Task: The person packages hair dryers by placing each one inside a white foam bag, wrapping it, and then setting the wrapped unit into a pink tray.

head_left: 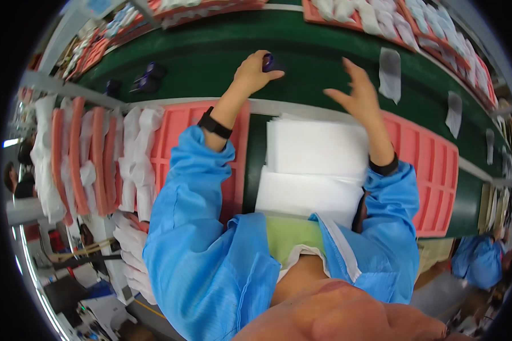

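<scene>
My left hand [252,74] reaches over the green surface, fingers and thumb curled round a small dark purple part [271,63]. Part of that piece is hidden by the fingers, and its exact kind does not show. My right hand [358,94] hovers to the right with thumb and fingers apart, holding nothing. Below and between my forearms lie two stacks of thin white sheets [318,146], the nearer one close to my chest. Further left on the green surface stand more dark purple parts [149,82].
A pink compartment tray [201,122] lies left of the sheets, another pink tray [429,170] right. White-wrapped pieces [389,74] lie spaced along the green surface [210,42]. Stacked pink trays with wrapped pieces [77,153] stand at left; loaded trays [358,17] line the far side.
</scene>
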`<state>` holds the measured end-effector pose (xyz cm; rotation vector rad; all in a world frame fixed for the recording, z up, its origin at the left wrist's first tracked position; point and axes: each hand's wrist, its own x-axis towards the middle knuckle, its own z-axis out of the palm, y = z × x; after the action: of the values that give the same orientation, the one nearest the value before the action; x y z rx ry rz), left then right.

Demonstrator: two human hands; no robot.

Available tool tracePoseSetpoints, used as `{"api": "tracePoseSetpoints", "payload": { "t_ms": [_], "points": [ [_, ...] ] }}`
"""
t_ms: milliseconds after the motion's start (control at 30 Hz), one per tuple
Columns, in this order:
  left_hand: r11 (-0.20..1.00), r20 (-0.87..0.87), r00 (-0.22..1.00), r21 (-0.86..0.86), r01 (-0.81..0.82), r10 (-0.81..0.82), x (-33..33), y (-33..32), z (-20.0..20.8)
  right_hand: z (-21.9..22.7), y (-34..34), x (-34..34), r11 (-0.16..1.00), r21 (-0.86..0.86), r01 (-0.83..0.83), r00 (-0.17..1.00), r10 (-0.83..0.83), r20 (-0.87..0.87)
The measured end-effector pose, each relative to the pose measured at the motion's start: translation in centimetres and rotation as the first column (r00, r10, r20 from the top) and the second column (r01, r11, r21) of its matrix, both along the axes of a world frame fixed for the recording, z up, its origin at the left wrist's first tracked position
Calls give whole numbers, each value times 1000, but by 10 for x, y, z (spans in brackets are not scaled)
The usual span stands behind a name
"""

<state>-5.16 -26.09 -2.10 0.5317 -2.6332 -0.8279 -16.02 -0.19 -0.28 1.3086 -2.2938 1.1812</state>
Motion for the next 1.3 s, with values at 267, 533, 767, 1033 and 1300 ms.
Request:
{"api": "tracePoseSetpoints", "payload": {
  "t_ms": [267,533,767,1033,1300],
  "points": [
    [953,-445,875,129,275,-192,29,165,72,68,32,26,997,76,-19,1000,19,-2],
    [832,271,824,-120,542,-498,19,231,23,117,72,27,961,-86,264,957,-249,147],
    [898,33,897,30,440,-440,27,211,11,122,120,14,990,-77,120,980,-106,167],
    [754,-217,913,515,408,-346,41,166,39,130,154,14,981,-166,-100,925,153,348],
    [493,-413,909,805,331,65,63,154,75,106,72,43,953,-103,-284,891,302,340]
  ]
}}
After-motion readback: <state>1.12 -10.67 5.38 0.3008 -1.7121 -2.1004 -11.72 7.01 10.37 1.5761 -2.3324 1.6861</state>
